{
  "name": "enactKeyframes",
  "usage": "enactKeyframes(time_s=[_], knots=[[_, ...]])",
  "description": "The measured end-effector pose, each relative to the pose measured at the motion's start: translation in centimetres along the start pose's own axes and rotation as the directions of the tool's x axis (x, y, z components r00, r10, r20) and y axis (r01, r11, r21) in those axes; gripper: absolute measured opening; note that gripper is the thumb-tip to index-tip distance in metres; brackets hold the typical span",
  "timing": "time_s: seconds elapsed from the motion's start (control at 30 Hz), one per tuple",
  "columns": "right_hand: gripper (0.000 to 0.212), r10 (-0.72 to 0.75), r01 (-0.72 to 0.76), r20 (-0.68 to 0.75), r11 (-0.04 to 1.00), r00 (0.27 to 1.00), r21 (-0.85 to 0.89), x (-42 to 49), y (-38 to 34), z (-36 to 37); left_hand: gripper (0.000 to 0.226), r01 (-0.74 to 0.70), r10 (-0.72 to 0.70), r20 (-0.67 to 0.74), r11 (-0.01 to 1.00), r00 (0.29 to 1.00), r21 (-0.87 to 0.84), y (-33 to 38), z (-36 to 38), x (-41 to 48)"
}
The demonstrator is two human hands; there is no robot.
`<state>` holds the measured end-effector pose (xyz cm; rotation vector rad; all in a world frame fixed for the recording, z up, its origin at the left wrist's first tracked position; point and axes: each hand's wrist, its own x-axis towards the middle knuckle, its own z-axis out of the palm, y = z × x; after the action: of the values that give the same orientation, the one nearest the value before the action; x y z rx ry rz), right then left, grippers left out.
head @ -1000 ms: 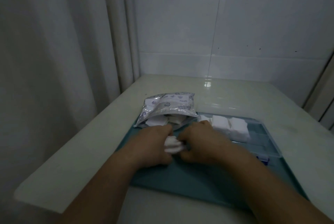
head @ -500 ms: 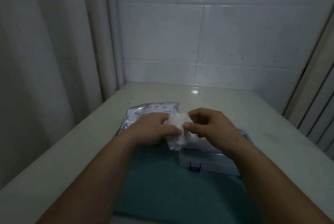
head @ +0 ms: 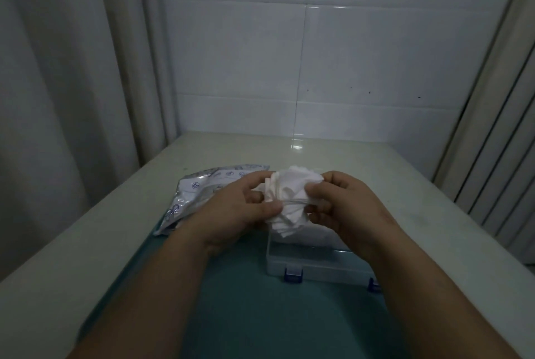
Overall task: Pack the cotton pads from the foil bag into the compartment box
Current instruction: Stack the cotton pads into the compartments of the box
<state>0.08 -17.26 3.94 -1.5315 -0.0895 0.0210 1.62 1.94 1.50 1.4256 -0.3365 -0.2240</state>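
Observation:
A stack of white cotton pads (head: 292, 196), bound by a thin clear band, is held up between both hands above the box. My left hand (head: 240, 211) grips the stack's left side with thumb and fingers. My right hand (head: 344, 208) pinches its right side. The clear compartment box (head: 312, 263) with blue latches lies on the teal mat just below the hands; its far compartments are hidden by the pads and my right hand. The silver foil bag (head: 199, 193) lies to the left, behind my left hand.
A teal mat (head: 246, 315) covers the near part of the pale table (head: 405, 199). A tiled wall stands behind the table, a curtain hangs at the left, and a slatted panel rises at the right.
Both hands have lifted the bundle of pads from the mat and brought it up over the box. The view has tilted upward.

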Motion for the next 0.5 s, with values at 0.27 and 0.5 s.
enactKeyframes(time_s=[0.27, 0.5], knots=[[0.015, -0.021, 0.022, 0.027, 0.998, 0.999, -0.057, 0.0, 0.2, -0.5, 0.031, -0.020, 0.020, -0.027, 1.000, 0.999, -0.003, 0.0, 0.3, -1.0], [0.015, -0.011, 0.013, 0.048, 0.999, 0.999, -0.031, -0.1, -0.1, -1.5, 0.035, -0.048, 0.049, -0.107, 0.999, 0.993, 0.015, -0.2, 0.2, -0.8]])
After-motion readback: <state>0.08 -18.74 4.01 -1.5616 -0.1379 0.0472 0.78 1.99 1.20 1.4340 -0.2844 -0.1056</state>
